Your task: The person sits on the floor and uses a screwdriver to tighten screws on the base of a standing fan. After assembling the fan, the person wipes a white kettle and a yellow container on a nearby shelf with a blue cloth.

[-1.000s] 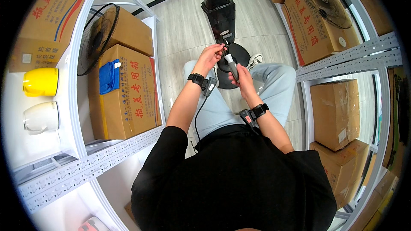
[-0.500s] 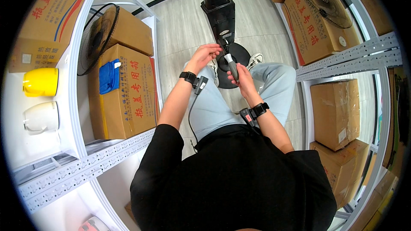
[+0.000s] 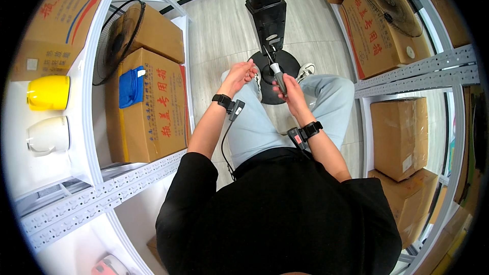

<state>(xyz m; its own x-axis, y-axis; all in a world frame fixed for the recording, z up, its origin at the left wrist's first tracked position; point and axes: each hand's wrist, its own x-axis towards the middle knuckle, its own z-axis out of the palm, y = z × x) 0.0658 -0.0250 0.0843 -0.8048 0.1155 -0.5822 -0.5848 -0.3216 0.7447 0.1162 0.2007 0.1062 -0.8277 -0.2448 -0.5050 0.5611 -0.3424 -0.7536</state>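
Screwdriver [image 3: 277,75], grey-and-black handle, gripped in right hand [image 3: 288,92], fingers wrapped round it; tip points up at the black fan column [image 3: 266,15], above the round black base [image 3: 275,66] on the pale wood floor [image 3: 219,35]; left hand [image 3: 240,74] loosely curled just beside the column, contents too small to tell; both wrists carry black bands; cardboard boxes [image 3: 153,102] on grey metal shelving [image 3: 102,193] to either side; yellow mug [image 3: 48,92] on left shelf.
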